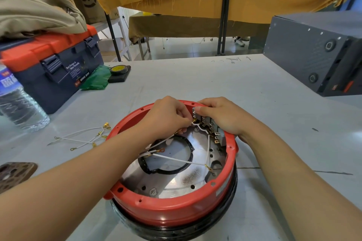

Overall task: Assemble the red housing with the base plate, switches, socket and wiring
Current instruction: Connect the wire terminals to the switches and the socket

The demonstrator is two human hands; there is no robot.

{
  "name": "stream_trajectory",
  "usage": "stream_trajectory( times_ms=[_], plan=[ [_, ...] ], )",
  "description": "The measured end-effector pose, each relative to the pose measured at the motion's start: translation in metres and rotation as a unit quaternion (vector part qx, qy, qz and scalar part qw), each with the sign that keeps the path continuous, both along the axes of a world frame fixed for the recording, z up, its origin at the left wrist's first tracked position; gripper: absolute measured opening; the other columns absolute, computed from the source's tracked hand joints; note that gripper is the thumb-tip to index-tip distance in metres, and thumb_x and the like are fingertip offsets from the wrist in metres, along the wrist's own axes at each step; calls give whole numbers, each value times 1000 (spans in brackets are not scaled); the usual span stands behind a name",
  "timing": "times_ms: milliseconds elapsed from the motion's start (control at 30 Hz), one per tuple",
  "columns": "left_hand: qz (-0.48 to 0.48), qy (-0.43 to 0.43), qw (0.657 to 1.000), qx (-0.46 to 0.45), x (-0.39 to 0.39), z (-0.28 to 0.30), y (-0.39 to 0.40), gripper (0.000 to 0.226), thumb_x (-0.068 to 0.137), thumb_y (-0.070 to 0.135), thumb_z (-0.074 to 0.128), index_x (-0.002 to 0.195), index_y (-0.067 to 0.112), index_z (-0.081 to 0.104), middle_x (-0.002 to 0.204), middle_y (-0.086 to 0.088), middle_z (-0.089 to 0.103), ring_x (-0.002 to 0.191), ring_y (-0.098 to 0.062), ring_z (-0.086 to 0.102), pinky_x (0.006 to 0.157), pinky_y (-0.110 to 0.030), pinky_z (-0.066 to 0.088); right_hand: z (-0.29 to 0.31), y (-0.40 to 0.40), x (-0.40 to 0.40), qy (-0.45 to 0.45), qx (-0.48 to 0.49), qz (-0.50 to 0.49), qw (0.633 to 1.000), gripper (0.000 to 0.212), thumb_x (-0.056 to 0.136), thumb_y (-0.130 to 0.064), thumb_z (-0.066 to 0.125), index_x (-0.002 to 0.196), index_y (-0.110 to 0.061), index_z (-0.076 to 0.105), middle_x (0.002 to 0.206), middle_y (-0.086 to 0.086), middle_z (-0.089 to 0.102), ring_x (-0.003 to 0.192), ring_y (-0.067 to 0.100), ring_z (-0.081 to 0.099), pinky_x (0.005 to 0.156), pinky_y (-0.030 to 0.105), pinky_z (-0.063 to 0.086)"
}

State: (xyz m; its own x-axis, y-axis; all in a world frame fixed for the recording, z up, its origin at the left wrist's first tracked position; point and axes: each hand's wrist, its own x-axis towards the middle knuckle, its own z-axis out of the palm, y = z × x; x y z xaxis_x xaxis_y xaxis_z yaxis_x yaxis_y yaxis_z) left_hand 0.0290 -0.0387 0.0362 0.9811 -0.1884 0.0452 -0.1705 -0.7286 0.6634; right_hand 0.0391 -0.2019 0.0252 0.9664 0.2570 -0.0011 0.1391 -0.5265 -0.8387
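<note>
Nearest to me sits the round red plastic housing (172, 209), standing on a black ring on the grey tabletop (264, 103), with the shiny metal base plate (176, 180) inside it. Both of my hands are at its far rim. My left hand (166, 115) has its fingers curled, pinching a thin white wire with a gold terminal (193, 121) right at the row of grey switches with brass tabs (207, 123) set against the inner wall. My right hand (221, 117) is curled over that switch row and the rim, gripping it. More white wires (176, 159) trail across the plate. A loose bundle of white wires with gold connectors (88, 137) lies on the tabletop left of the housing, near a clear plastic water bottle (17, 103) and a blue-and-orange toolbox (52, 64).
</note>
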Motion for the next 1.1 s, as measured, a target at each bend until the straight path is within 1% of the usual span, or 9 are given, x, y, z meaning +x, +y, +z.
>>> stream_trajectory(
  times_ms=[100, 233, 333, 433, 500, 667, 767, 900, 1100],
  plan=[
    [-15, -12, 1000, 6, -2, 3, 1, 12, 77, 7, 68, 73, 18, 72, 61, 0, 70, 54, -5, 64, 62, -18, 54, 0, 0, 0, -2, 2, 1, 1000, 20, 93, -29, 52, 91, -21, 70, 63, -7, 56, 48, 3, 50, 58, 25, 35],
    [-58, -38, 996, 55, -5, 10, 0, 13, 76, 12, 69, 75, 24, 74, 59, 8, 65, 51, 6, 54, 51, -4, 39, 0, 0, 0, -5, 0, -1, 1000, 20, 93, -28, 52, 90, -21, 70, 62, -6, 55, 49, 4, 48, 58, 25, 35],
    [-82, -53, 990, 101, -7, 14, -3, 13, 77, 13, 67, 78, 23, 75, 68, 4, 67, 57, -2, 54, 56, -8, 40, 1, 1, -1, -6, 4, -1, 1000, 21, 93, -28, 52, 94, -20, 71, 63, -3, 58, 48, 2, 52, 57, 27, 37],
    [-91, -60, 986, 127, -7, 19, -4, 14, 78, 14, 66, 81, 23, 76, 69, 7, 61, 61, -3, 52, 58, -9, 39, 2, 1, -2, -11, 0, 4, 1000, 22, 94, -28, 52, 98, -18, 71, 89, 13, 69, 79, 25, 61, 77, 39, 47],
    [-95, -48, 983, 147, -7, 23, -7, 15, 79, 15, 65, 83, 24, 76, 66, 7, 61, 58, -3, 51, 52, -10, 38, 3, 1, -2, -10, 0, 3, 1000, 22, 93, -28, 52, 99, -17, 71, 95, 15, 69, 88, 31, 60, 83, 41, 46],
    [-85, -28, 978, 186, -7, 29, -21, 13, 79, 17, 64, 81, 17, 77, 64, -1, 63, 64, -16, 54, 60, -25, 44, 3, 0, -4, -2, 9, 5, 1000, 20, 92, -26, 53, 86, -18, 70, 71, 6, 61, 59, 15, 48, 62, 32, 38],
    [-62, -22, 980, 190, -7, 24, -27, 11, 79, 17, 64, 75, 12, 73, 63, -4, 60, 67, -24, 56, 59, -28, 44, 3, 1, -3, -4, 11, 6, 1000, 20, 91, -24, 53, 81, -18, 69, 75, 12, 62, 65, 18, 48, 66, 34, 37],
    [-20, -46, 984, 170, -8, 12, -29, 21, 80, 21, 65, 61, 14, 60, 66, -8, 60, 71, -32, 62, 66, -36, 51, 1, 2, -2, -7, 11, 3, 1000, 23, 92, -22, 52, 72, -22, 64, 66, 1, 56, 64, 18, 47, 67, 33, 36],
    [-18, -58, 988, 145, -11, 9, -24, 32, 80, 19, 66, 50, 23, 57, 57, 0, 62, 63, -22, 60, 72, -39, 54, 1, 1, -1, -11, 4, 3, 1000, 21, 94, -27, 53, 94, -15, 70, 93, 13, 69, 92, 32, 62, 86, 44, 46]
  ],
)
